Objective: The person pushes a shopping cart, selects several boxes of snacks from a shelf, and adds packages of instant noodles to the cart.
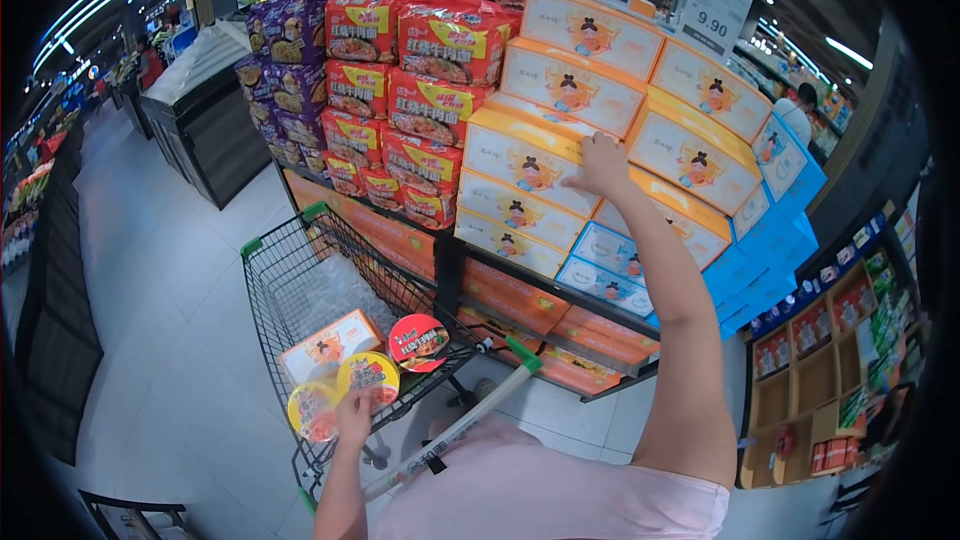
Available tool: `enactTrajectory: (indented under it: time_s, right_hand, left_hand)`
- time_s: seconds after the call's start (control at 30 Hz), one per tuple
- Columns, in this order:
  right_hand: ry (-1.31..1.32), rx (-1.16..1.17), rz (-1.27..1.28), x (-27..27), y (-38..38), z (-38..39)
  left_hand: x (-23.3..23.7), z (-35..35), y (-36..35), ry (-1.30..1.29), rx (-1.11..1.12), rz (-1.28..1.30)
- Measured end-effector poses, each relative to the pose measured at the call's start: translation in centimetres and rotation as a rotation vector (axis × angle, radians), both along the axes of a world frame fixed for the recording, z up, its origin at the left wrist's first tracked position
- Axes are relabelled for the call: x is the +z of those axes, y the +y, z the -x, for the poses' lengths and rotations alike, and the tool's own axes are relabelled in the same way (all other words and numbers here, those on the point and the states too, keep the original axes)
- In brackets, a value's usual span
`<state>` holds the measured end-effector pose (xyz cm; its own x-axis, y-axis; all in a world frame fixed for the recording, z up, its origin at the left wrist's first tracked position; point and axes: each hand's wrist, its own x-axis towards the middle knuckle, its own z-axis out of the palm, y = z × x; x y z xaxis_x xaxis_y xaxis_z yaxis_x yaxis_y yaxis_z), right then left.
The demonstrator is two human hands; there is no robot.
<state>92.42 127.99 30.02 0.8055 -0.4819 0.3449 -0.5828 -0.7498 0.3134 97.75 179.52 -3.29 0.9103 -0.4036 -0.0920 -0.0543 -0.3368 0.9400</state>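
Note:
My right hand reaches up to a stack of white and orange boxes. Its fingers are apart and rest on the end of one box, near the gap beside the neighbouring column. Low in the shopping cart, my left hand is closed at the edge of a yellow-lidded instant noodle cup; its fingers are partly hidden. Another yellow-lidded cup sits just left of that hand. A red-lidded noodle cup and a white and orange box lie beside them in the cart.
Red noodle packs and purple packs are piled left of the boxes. Blue boxes stand at the right end. A dark display bin borders the aisle. Wooden shelves are at right. Another person stands behind the display.

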Motion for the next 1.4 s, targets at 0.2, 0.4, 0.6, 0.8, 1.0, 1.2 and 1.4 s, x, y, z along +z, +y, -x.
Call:
enactTrajectory:
  time_s: [0.2, 0.4, 0.6, 0.8, 1.0, 1.2, 1.4]
  right_hand:
    - [-0.392, 0.21, 0.241, 2.3, -0.6, 1.9]
    - [-0.263, -0.15, 0.29, 8.4, -4.1, 9.0]
    - [-0.137, -0.287, 0.167, 8.4, -4.6, 11.8]
    - [-0.219, -0.139, 0.171, 7.7, -5.6, 12.9]
    - [-0.234, -0.016, 0.147, 8.8, -6.1, 13.1]
    - [-0.191, 0.137, 0.155, 9.6, -3.9, 13.0]
    - [-0.244, 0.306, 0.308, 11.5, 4.4, 11.8]
  left_hand:
    - [-1.3, -0.3, 0.3, -0.021, 0.016, -0.01]
    - [-2.3, -0.3, 0.2, -0.056, 0.021, 0.003]
    - [-0.6, 0.0, 0.0, -0.009, 0.01, -0.002]
    - [-2.4, -0.4, 0.5, -0.056, -0.014, -0.013]
    - [-2.2, -0.4, 0.0, -0.015, -0.019, 0.036]
    - [-3.6, -0.7, 0.2, -0.022, -0.011, -0.035]
    - [-1.1, -0.3, -0.1, 0.002, -0.01, -0.048]
